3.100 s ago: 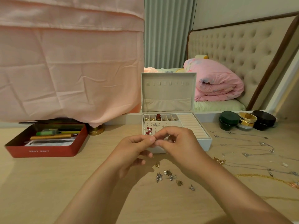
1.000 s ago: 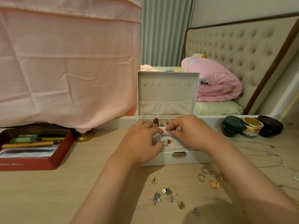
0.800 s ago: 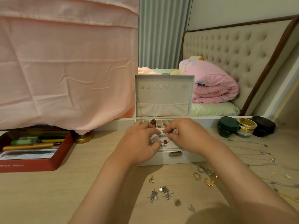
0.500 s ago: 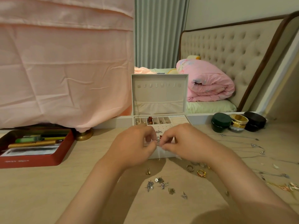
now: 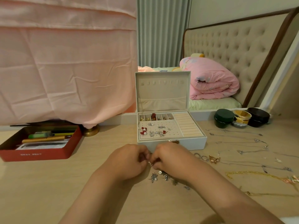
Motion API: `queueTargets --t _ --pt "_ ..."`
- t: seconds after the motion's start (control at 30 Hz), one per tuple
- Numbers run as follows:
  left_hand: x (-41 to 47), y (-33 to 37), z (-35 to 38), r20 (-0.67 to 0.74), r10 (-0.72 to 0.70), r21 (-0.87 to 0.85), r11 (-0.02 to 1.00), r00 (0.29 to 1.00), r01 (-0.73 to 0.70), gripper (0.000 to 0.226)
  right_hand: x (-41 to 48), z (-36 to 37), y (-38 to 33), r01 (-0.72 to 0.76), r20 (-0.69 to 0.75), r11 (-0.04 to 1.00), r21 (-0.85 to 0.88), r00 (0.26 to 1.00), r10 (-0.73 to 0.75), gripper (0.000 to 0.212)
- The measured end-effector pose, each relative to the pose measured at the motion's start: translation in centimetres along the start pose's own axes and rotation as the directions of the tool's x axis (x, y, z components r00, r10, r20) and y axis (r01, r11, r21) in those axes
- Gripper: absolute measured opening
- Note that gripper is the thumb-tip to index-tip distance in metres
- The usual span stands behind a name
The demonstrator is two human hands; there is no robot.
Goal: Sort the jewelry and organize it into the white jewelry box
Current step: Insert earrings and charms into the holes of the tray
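Wooden desk (image 5: pixel 48 183) beside bed (image 5: pixel 213 103): left grip (image 5: pixel 127 160), right grip (image 5: pixel 171 159) pinch one earring (image 5: pixel 151 165).

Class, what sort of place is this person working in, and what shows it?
Most likely a bedroom: a tufted headboard, a rolled pink duvet on a mattress, and a wooden tabletop holding an open white jewelry box.

A white jewelry box (image 5: pixel 171 145) is standing open, lid upright, studs (image 5: pixel 152 131) sitting in its beige tray (image 5: pixel 174 126), while loose earrings (image 5: pixel 154 177), rings (image 5: pixel 201 156) and thin necklaces (image 5: pixel 242 141) are lying in front and to its right, one small earring (image 5: pixel 151 165) being pinched between left hand (image 5: pixel 129 160) and right hand (image 5: pixel 171 160).
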State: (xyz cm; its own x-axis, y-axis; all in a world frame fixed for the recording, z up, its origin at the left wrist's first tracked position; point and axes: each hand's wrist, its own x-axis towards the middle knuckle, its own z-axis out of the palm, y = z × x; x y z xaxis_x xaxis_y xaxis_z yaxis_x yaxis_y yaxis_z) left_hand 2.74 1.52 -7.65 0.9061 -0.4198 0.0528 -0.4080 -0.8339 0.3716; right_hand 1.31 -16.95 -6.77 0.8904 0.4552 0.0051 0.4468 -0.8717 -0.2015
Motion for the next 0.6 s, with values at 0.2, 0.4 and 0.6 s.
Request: queueTargets --t 0.2,0.4,0.6 --pt "0.03 -0.09 0.18 0.014 -0.003 -0.049 0.999 1.0 0.003 0.014 -0.49 0.1 -0.09 0.058 -0.051 0.997 -0.045 0.997 -0.06 0.017" --pt "0.03 0.35 0.21 0.023 0.025 -0.07 0.997 0.999 -0.023 0.015 -0.37 -0.12 -0.19 0.001 0.004 0.999 0.038 1.0 -0.001 0.012" --pt "0.08 0.47 0.45 0.003 0.092 0.017 0.996 0.996 -0.092 0.014 -0.52 -0.24 0.16 -0.057 0.023 0.991 0.124 0.998 0.055 0.01"
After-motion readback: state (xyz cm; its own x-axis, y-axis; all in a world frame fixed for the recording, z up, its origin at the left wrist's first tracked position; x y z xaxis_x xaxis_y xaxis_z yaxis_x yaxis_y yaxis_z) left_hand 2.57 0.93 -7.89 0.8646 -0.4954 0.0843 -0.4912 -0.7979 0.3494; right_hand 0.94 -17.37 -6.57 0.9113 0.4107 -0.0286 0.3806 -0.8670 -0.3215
